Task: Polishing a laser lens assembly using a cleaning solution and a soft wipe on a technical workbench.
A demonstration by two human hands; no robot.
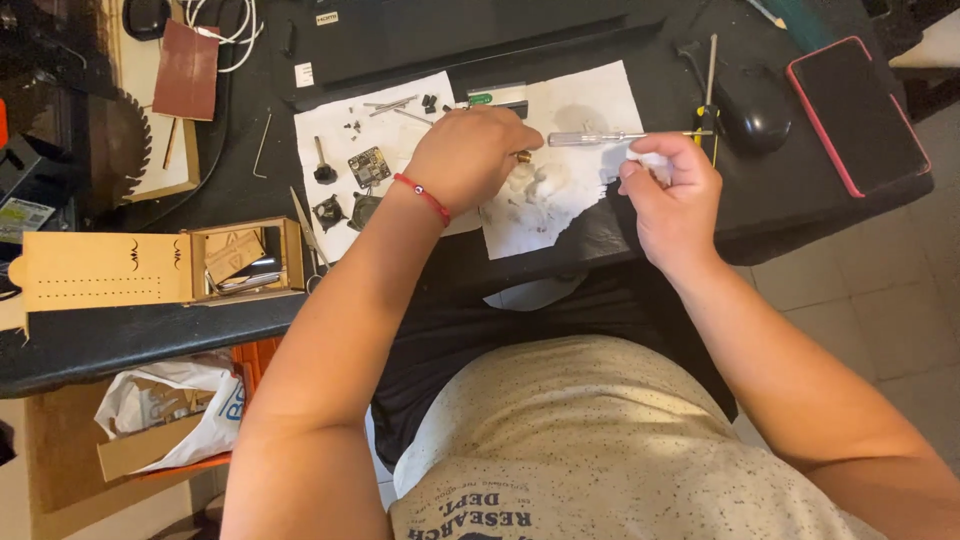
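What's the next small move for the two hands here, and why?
Probably bring the right hand, which pinches a bit of white wadding, across to the small brass part at the left hand fingertips. Both hands hover over the stained white paper, a short gap apart. The clear-handled screwdriver lies untouched between them.

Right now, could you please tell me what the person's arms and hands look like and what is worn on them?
Both arms are bare, with no sleeves reaching the forearms and no gloves. The left hand has a thin red cord bracelet with a small bead around its wrist. The right hand shows no ring, watch or band.
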